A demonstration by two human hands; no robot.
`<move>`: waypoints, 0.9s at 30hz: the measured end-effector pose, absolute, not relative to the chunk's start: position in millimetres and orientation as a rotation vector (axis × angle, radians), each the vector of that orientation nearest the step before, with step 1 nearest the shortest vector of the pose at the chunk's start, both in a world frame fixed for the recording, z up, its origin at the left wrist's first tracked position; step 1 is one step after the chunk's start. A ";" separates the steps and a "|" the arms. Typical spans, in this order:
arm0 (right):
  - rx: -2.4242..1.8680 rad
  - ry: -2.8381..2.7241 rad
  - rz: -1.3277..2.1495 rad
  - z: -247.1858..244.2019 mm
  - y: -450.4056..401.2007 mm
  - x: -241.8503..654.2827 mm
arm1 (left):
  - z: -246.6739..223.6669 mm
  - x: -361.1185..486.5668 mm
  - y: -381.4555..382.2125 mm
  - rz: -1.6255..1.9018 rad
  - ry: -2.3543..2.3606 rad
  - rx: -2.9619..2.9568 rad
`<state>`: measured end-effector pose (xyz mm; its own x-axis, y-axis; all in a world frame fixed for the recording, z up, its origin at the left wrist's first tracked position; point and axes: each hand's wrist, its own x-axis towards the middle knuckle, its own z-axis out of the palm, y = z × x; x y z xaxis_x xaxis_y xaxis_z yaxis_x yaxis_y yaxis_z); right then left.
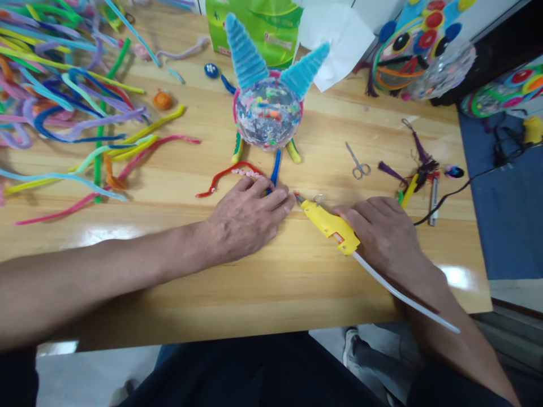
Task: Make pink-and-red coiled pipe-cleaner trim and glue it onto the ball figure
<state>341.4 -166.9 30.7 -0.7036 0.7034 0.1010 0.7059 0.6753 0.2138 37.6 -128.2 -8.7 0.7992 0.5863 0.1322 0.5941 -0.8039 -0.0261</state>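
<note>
My right hand [379, 232] is wrapped round a yellow hot glue gun [326, 223], whose long white glue stick [399, 294] trails back over my wrist. The gun's nozzle points left and meets the fingertips of my left hand [250, 217]. Those fingers are closed low over the table; a small reddish bit shows at the tips, too small to name. Just beyond them lie a blue pipe cleaner piece [276, 168], a red pipe cleaner [220, 178] and a pink braided strip [246, 173], partly covered by the hand. Behind stands a clear ball figure [269, 116] with blue fuzzy horns [246, 53].
Loose pipe cleaners [63, 107] pile up at the left. Small scissors [357, 163], purple tassels [422, 152] and a utility knife [433, 200] lie at the right. A green bag [258, 25] stands behind, with decorated figures [424, 51] back right. A black cord [462, 186] crosses the right edge.
</note>
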 end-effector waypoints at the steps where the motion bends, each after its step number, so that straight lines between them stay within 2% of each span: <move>1: -1.207 -2.866 -0.380 31.1 -167.0 341.2 | -8.6 37.6 -128.1 -0.181 -0.956 -2.918; 16: -1.275 -2.917 -0.295 37.6 -170.4 342.5 | -8.1 37.4 -127.4 -0.203 -0.925 -2.893; 27: -1.199 -2.823 -0.374 31.9 -165.3 339.5 | -10.3 37.2 -127.8 -0.256 -0.911 -2.878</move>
